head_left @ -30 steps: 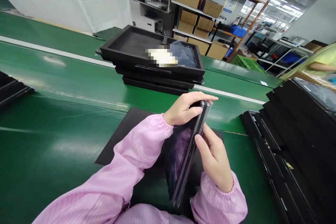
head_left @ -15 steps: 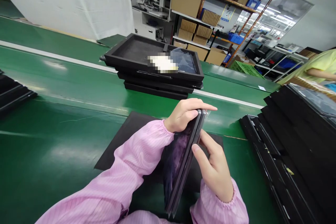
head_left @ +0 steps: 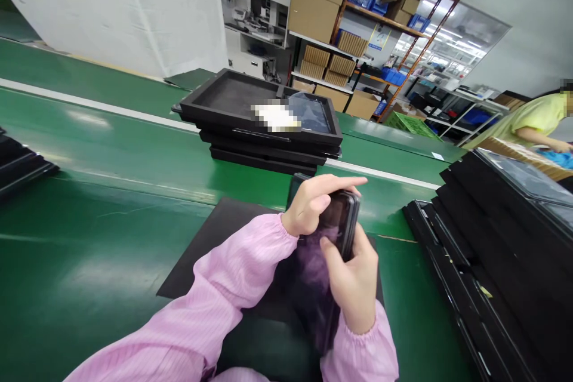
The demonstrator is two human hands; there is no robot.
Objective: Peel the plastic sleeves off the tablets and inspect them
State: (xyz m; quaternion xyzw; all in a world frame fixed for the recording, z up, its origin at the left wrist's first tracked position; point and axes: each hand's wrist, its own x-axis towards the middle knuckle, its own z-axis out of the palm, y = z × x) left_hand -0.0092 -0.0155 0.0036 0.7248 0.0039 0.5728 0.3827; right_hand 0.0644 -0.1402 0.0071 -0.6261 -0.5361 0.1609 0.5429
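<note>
Green table [head_left: 111, 239], black mat [head_left: 197, 256]. Right hand [head_left: 353, 280] grips tablets [head_left: 313, 268]; left hand [head_left: 308, 206] caps top edge, closure unclear. Best kept flush, pressure light.

Between the left hand [head_left: 308, 208] and right hand [head_left: 356, 280] are tablets [head_left: 313, 277], over a mat [head_left: 212, 227] on a table [head_left: 89, 268]. 1 tray pile [head_left: 264, 152] is behind them. The right pile [head_left: 496, 250] is near the mat, the left pile [head_left: 22, 164] far off. Way back, boxes [head_left: 316, 15] sit on shelves [head_left: 388, 21]. A person [head_left: 530, 116] is behind the right pile.
</note>
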